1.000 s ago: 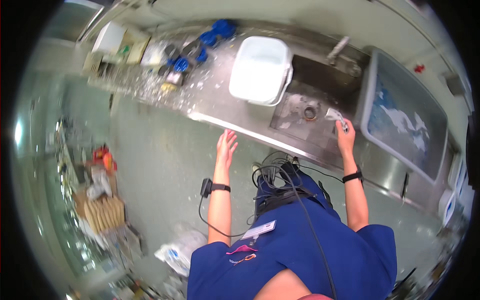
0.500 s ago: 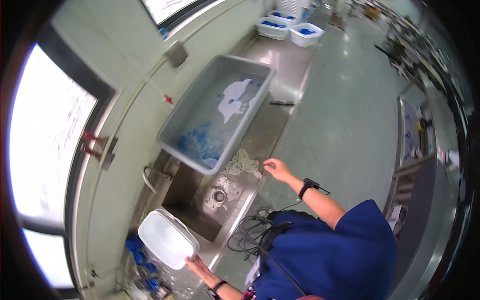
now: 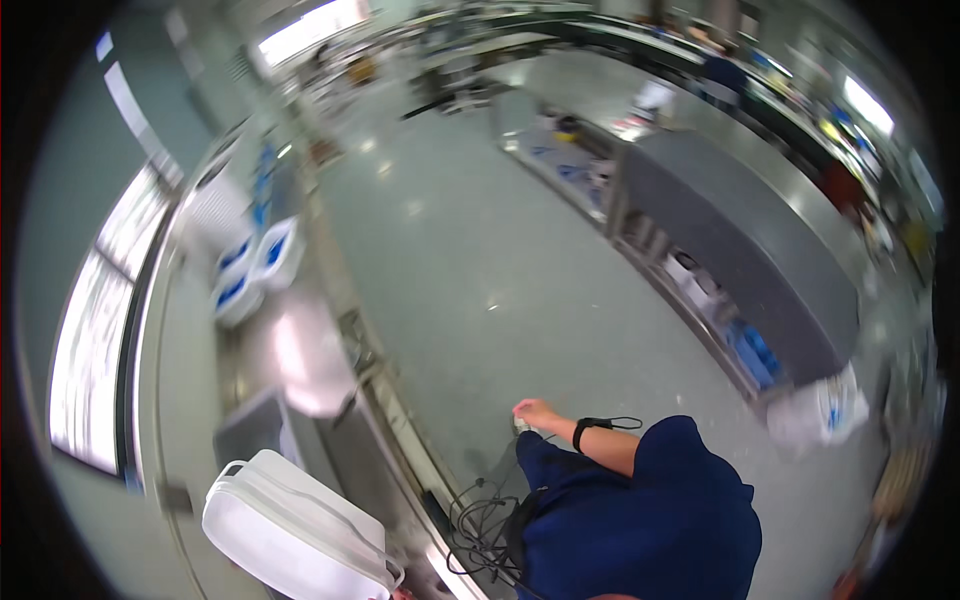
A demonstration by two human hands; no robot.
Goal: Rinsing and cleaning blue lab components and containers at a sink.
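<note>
A white rectangular plastic tub [image 3: 290, 515] with rim handles is tilted above the sink counter at the lower left. My left hand [image 3: 402, 593] grips its near right end; only a few fingertips show at the lower edge, and the tub hides what lies beneath. My right hand [image 3: 537, 412] is held out in front of my body, over the floor. Its fingers are pressed together, and I cannot make out whether anything small is between them. Behind the white tub, part of a big grey tub [image 3: 245, 425] shows on the counter.
White tubs with blue contents [image 3: 275, 250] stand farther along the steel counter [image 3: 300, 350]. Looped black cables [image 3: 480, 535] hang beside my waist. Across the floor is a grey-covered bench [image 3: 740, 230] with shelves, and a white bag [image 3: 820, 410] sits at its near end.
My view has swung right and up toward the room. The white tub has been lifted with my left hand from beside the sink. My right hand is now lower, nearer my body.
</note>
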